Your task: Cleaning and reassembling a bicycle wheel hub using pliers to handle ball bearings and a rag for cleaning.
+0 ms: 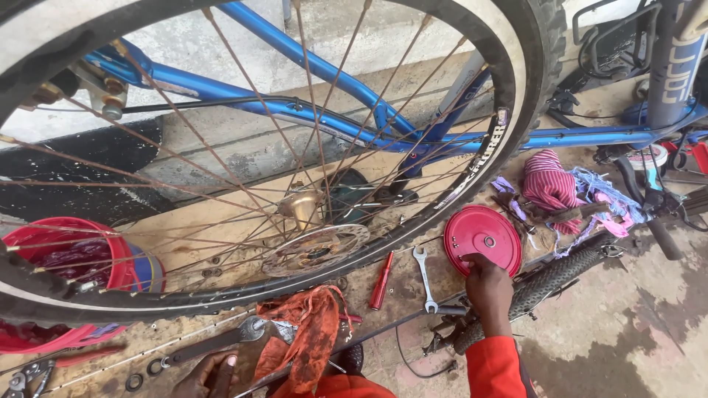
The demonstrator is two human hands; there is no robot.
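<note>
My right hand (488,287), in an orange sleeve, reaches forward and grips the near edge of a round red lid (483,236) lying on the ground. My left hand (209,372) sits at the bottom of the view, fingers around a dark metal tool handle (221,341), next to an orange rag (310,335). A silver spanner (424,278) and a red-handled screwdriver (381,280) lie between the two hands. An upturned blue bicycle's rear wheel (501,140) with spokes, hub and brake disc (317,247) fills the view above.
A red bucket (44,243) stands at left behind the tyre. Striped and coloured rags (553,188) lie at right with a hammer. A loose knobbly tyre (553,276) lies by my right arm. Pliers (26,376) and washers lie bottom left. Another bicycle frame (675,66) stands top right.
</note>
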